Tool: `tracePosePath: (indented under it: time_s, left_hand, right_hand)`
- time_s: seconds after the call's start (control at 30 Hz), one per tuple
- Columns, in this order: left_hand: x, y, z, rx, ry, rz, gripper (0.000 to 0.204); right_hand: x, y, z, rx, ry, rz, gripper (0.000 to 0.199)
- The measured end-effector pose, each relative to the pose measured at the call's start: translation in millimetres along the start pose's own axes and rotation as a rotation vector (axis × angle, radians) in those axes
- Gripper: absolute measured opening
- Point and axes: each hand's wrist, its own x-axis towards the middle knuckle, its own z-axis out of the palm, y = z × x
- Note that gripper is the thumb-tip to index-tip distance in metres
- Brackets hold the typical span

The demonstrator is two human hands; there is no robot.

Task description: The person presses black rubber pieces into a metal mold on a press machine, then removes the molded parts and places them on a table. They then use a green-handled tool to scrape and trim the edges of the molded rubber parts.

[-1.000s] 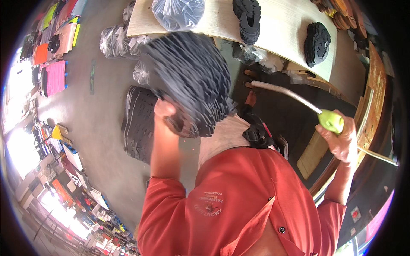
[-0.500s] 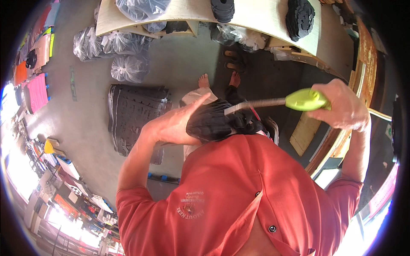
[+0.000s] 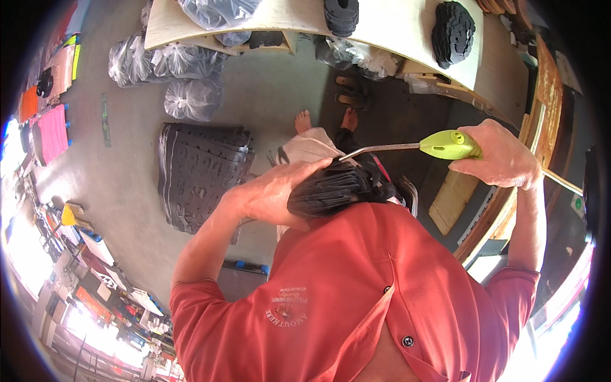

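My left hand (image 3: 268,193) is closed around a stack of thin black flat pieces (image 3: 324,191), held close in front of my chest with the layered edges showing. Its fingers lie along the far side of the stack. In my right hand (image 3: 506,156) is a tool with a lime-green handle (image 3: 450,144) and a slim, bent metal shaft (image 3: 385,148). The shaft points left, and its tip meets the stack's far edge beside my left fingertips. Whether the tip sits between the layers I cannot tell. More black pieces lie on my lap, partly hidden by the stack.
Dark perforated sheets (image 3: 202,175) lie on the floor to the left. Beyond them are clear plastic bags (image 3: 193,100). A pale table (image 3: 388,16) ahead carries black stacks (image 3: 453,35). Sandals (image 3: 350,92) rest near my feet, and wooden boards (image 3: 453,202) stand at the right.
My left hand has turned the stack, so its layered edge shows more. The tool's tip has shifted slightly up to the stack's far edge, and its handle has rolled in my right hand.
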Motion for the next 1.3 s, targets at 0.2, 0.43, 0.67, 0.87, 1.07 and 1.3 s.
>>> tracePosePath:
  time_s: [0.2, 0.43, 0.67, 0.87, 1.07, 1.3]
  left_hand:
    - [-1, -14, 0, -0.254, 0.005, -0.040, 0.129]
    - [-10, -42, -7, -0.860, 0.105, -0.059, 0.117]
    - [-28, -89, 0, -1.539, 0.433, 0.346, 0.056]
    - [24, -68, 1, -1.704, 0.608, 0.608, 0.086]
    - [58, -39, -22, -1.570, 0.926, 0.611, 0.065]
    - [78, -21, -42, -1.604, 0.992, 0.737, 0.044]
  right_hand:
    - [5, 6, 1, 0.044, -0.123, 0.073, 0.030]
    - [1, 6, 5, 0.148, -0.031, 0.115, 0.032]
    - [-5, -10, 27, 0.289, 0.166, -0.041, 0.034]
    - [-20, -17, 21, 0.315, 0.413, 0.026, 0.037]
    - [-30, -32, 29, 0.331, 0.380, -0.091, 0.017]
    - [-27, -28, 31, 0.144, 0.630, 0.003, 0.024]
